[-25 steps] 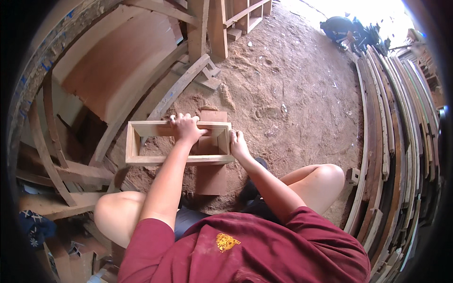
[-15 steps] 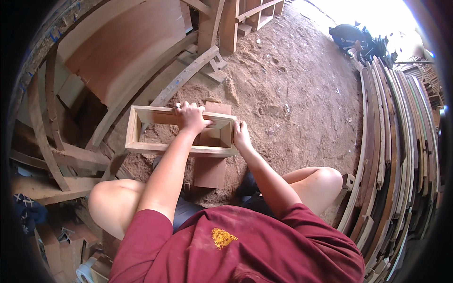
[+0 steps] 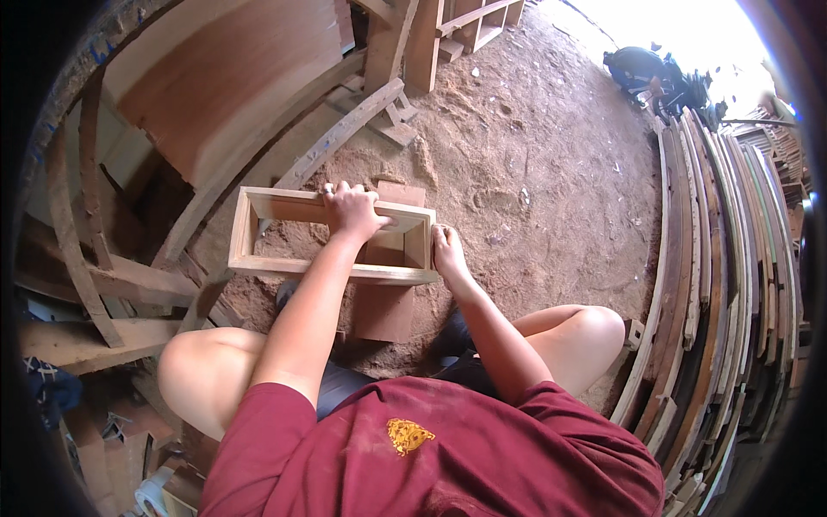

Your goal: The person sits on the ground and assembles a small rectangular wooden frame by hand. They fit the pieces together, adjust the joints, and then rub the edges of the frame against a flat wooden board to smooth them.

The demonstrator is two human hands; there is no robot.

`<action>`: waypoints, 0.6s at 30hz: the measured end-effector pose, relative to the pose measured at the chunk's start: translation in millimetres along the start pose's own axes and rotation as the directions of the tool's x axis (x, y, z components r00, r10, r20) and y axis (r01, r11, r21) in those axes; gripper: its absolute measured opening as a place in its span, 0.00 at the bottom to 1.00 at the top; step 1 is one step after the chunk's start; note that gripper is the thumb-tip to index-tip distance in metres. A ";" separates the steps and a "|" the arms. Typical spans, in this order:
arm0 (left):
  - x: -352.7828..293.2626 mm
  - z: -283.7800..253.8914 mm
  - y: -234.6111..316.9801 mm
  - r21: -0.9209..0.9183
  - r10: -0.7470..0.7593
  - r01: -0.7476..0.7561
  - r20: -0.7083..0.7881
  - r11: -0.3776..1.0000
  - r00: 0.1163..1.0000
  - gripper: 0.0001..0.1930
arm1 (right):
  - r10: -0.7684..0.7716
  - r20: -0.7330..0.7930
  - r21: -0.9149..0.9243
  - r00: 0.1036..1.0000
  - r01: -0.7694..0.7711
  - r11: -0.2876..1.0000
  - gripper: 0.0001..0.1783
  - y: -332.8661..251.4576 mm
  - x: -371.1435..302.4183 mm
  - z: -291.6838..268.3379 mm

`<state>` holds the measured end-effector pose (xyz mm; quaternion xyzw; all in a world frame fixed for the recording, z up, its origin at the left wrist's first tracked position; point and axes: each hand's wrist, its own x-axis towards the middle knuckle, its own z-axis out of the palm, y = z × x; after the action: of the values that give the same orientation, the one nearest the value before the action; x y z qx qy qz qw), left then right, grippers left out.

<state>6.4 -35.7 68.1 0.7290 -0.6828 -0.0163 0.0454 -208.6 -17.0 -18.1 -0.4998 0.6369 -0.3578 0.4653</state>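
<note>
A rectangular open wooden frame (image 3: 319, 270) lies in front of me, its long sides running left to right. My left hand (image 3: 351, 212) is closed over its far rail, fingers over the outer edge and thumb toward the inside. At the frame's right end, my right hand (image 3: 449, 252) is closed with the fingers curled against the outer face. Whatever those right fingers may hold is hidden. Beneath the frame's right half is a flat reddish-brown board (image 3: 383, 314), showing on both the near and far side.
Sandy, sawdust-strewn ground (image 3: 534, 181) spreads beyond. Long planks (image 3: 689, 284) are stacked along the right. A large brown panel (image 3: 250, 95) and curved timbers (image 3: 82, 233) stand at left. A wooden shelf-like piece (image 3: 469, 34) is at the far side, a dark bundle (image 3: 637, 69) far right.
My right hand has slid slightly nearer and to the right along the frame's end. The frame has shifted a little; my left hand keeps its grip.
</note>
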 end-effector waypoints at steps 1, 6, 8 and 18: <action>3.7 -2.0 3.5 0.001 0.000 0.000 -0.002 1.000 1.000 0.30 | 0.002 -0.014 0.001 1.000 -0.002 1.000 0.25 0.6 7.2 -2.2; 3.3 -4.5 3.7 0.028 0.011 -0.011 0.002 1.000 1.000 0.28 | 0.190 0.016 0.101 0.982 -0.191 0.976 0.25 -34.2 40.1 9.9; 0.8 -3.7 2.4 0.023 0.022 -0.022 -0.008 1.000 1.000 0.28 | 0.061 -0.039 -0.046 0.997 -0.062 0.997 0.25 -25.6 30.7 8.7; 0.8 -2.0 3.6 -0.006 0.006 -0.006 0.000 1.000 1.000 0.29 | 0.046 -0.031 -0.043 0.998 -0.047 0.998 0.26 -44.0 33.6 8.6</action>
<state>3.0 -36.7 70.4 0.7269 -0.6848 -0.0182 0.0479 -189.4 -60.2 11.8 -0.4896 0.6629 -0.3401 0.4530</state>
